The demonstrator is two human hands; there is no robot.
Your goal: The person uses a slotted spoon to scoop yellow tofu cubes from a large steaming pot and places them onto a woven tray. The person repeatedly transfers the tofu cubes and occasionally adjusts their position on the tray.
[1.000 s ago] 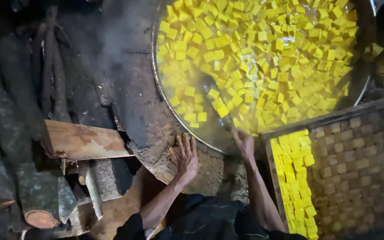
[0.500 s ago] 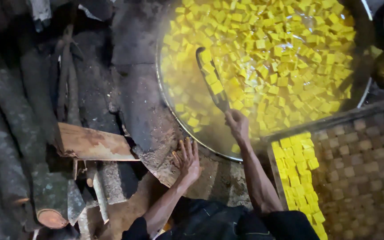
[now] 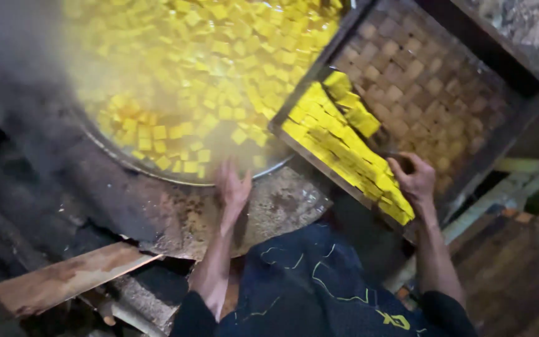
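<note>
Since a sec ago the right hand [image 3: 414,180] has come off the ladle in the pan and is now over at the tray, while the view has swung right so the tray is filling much more of the picture; the left hand [image 3: 233,187] is still sitting at the pan's near edge.

The big round pan [image 3: 133,163] is taking up the top left, packed w/ floating yellow cubes [image 3: 207,56] in hot liquid, steam drifting over its left side; the wooden tray [image 3: 511,113] is lying tilted at the right, its corner overlapping the pan's rim, its woven base showing brown on the far part; a row of yellow cubes [image 3: 344,150] is running diagonally along the tray's near side; a rusty, crusted ledge [image 3: 282,209] is curving under the pan; a wooden plank [image 3: 63,279] is lying lower left.

Left hand is spread flat, fingers apart, grasping nothing, resting on the ledge just by the rim; right hand is curled round a dark handle at the tray's cube row, though the tool itself is too blurred to tell.
</note>
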